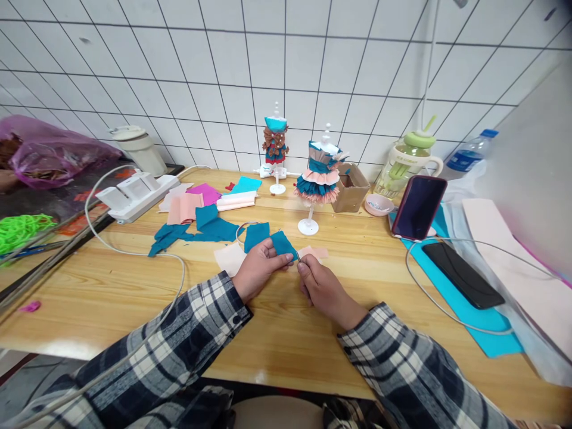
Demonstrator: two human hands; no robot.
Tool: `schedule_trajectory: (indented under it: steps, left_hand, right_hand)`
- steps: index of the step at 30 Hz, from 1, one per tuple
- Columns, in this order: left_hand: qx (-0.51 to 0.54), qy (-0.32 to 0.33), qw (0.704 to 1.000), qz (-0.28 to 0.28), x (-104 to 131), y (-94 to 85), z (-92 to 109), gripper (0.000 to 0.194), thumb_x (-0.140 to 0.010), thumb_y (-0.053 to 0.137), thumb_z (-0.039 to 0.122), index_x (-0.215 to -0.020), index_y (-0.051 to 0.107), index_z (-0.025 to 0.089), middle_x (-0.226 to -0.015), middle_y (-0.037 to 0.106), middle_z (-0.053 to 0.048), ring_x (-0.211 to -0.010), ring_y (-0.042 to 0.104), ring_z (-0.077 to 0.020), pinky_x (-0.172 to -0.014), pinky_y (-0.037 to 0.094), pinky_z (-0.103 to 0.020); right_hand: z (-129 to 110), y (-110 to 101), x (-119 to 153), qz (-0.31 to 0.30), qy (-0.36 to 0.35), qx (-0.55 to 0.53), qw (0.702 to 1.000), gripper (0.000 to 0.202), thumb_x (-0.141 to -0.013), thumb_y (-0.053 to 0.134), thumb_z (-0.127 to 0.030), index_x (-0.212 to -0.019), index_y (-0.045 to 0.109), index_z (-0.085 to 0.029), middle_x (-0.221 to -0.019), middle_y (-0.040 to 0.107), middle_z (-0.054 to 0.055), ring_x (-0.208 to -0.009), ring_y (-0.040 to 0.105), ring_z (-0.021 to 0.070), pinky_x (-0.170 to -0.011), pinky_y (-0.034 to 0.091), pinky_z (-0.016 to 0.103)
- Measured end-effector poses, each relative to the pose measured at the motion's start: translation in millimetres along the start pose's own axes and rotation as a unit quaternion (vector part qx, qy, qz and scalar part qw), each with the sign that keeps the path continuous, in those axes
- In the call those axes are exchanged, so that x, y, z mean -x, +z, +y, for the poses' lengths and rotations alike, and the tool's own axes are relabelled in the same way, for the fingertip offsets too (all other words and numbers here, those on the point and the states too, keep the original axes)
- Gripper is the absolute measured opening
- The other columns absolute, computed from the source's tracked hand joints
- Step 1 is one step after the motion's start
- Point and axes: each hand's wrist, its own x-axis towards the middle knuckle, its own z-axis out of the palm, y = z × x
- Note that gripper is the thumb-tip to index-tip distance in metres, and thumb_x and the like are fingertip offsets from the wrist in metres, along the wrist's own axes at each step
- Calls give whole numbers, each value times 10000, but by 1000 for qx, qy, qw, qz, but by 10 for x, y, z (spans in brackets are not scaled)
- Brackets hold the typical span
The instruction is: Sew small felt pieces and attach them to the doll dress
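Head view: teal piece [283, 243] held between two hands, corner to the right

A person at a wooden table [277, 333] pinches the teal piece between the thumb and fingers of the left hand [261, 265], while the right hand [322, 287], its fingers curled in, pinches a thin dark tool [298, 257] (too small in view to name). The piece rises just beyond the left fingertips, slanting from upper left down to a corner on the right. That corner points at the right hand, where the tool's tip meets it or nearly so; contact cannot be told. The left hand holds the piece and is the nearer; the right is just beside, a narrow gap between them.

Bare wood lies between the forearms as far as the table's front edge, and more spreads from the right hand toward the blue sheet [498, 345]. The left side is tighter: a teal scrap [257, 234] and a peach scrap [229, 257] lie close by the left hand, and a cable [183, 271] loops farther left. Straight ahead, beyond the hands, stands the front stand [318, 179] in its ruffles.
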Motion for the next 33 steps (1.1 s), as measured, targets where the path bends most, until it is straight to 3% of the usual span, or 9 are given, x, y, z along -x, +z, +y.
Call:
schedule_trajectory:
  steps: [10, 14, 21, 33]
  left_hand:
    - [20, 12, 999, 37, -15, 1, 9, 440, -616, 791, 277, -676, 364, 189, -548, 369, 102, -500, 443, -51, -581, 467, -207]
    - [-5, 7, 1000, 28, -3, 6, 1, 441, -625, 786, 298, -674, 361, 190, -539, 344, 102, -472, 394, -45, -499, 392, -178]
    - [-19, 10, 999, 32, 1, 4, -11, 453, -634, 782, 306, -669, 345, 191, -527, 339, 101, -460, 362, -41, -460, 312, -165]
    - [-34, 7, 999, 25, 21, 43, 19, 450, -618, 784, 336, -646, 360, 188, -504, 345, 105, -446, 363, -45, -461, 307, -181]
  right_hand:
    - [12, 10, 13, -36, 16, -36, 999, 270, -966, 246, -438, -819, 354, -239, -507, 510, -73, -464, 500, 120, -522, 349, 241]
    - [14, 12, 6, -34, 14, -30, 999, 264, -966, 244, -440, -839, 366, -243, -519, 521, -70, -473, 508, 122, -515, 348, 239]
    - [12, 23, 18, -38, 12, -47, 998, 269, -969, 235, -435, -833, 363, -241, -505, 503, -76, -434, 490, 113, -511, 361, 239]
    - [-2, 8, 7, -21, -6, -17, 1000, 240, -970, 259, -384, -821, 375, -235, -530, 510, -63, -471, 489, 116, -517, 341, 243]
